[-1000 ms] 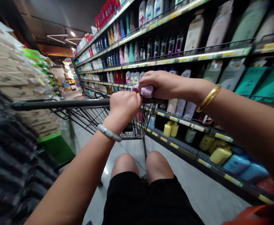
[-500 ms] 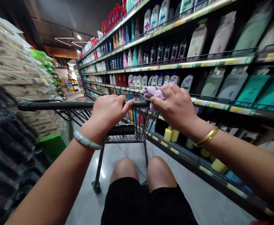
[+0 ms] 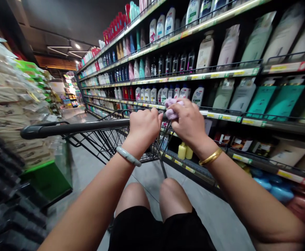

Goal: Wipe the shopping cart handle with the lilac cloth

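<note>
My left hand (image 3: 145, 126), with a pale bangle at the wrist, is wrapped round the black handle bar (image 3: 90, 126) of a shopping cart. Close to its right, my right hand (image 3: 189, 120) grips a crumpled light purple cloth (image 3: 171, 107) at the bar's right end; a gold bangle is on that wrist. Beyond the handle is the cart's black wire basket (image 3: 102, 143), partly hidden by my left hand and arm.
Shelves of bottles (image 3: 204, 55) line the right side, close to my right arm. Stacked packages (image 3: 6, 94) and a green base (image 3: 50, 181) stand on the left. The grey floor (image 3: 86, 177) runs between them.
My left hand has slid right along the handle, nearer my right hand. The cart's handle now slants, its left end closer to me. The shelves have shifted left in view.
</note>
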Motion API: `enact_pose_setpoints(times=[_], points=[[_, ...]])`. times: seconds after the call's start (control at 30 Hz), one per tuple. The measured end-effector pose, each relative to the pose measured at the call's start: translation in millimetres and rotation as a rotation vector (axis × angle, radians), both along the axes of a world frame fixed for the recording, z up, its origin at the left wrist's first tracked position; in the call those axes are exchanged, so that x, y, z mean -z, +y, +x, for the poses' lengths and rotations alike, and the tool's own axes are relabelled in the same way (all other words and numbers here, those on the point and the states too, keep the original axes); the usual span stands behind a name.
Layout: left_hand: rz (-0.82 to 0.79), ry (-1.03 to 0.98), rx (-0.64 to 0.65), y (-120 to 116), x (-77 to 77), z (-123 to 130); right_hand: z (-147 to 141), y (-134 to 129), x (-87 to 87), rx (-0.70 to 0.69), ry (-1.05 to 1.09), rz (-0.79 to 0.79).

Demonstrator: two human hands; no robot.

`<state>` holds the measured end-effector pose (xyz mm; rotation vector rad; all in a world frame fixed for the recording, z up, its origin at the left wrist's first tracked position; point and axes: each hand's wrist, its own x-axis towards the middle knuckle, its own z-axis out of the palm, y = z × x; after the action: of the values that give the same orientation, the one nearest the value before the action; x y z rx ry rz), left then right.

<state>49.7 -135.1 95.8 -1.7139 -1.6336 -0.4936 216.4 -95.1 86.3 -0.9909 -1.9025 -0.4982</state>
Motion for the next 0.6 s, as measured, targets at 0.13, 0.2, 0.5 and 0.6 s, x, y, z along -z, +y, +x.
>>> enact_pose_setpoints(times=[0.13,0.2,0.5,0.6], points=[[-0.019,0.05,0.104,3,-3.0,2,15,15,-30.0,-0.089,-0.173,-0.124],[-0.017,0.077,0.166,1,-5.4,-4,25,23,-42.3,0.007,-0.169,-0.189],[-0.009,0.108,0.022,-7,-7.5,-20,16,29,-42.6,-0.15,-0.2,-0.188],[-0.05,0.102,0.002,-12,-13.9,-27,21,36,-44.1,0.055,-0.157,-0.205]])
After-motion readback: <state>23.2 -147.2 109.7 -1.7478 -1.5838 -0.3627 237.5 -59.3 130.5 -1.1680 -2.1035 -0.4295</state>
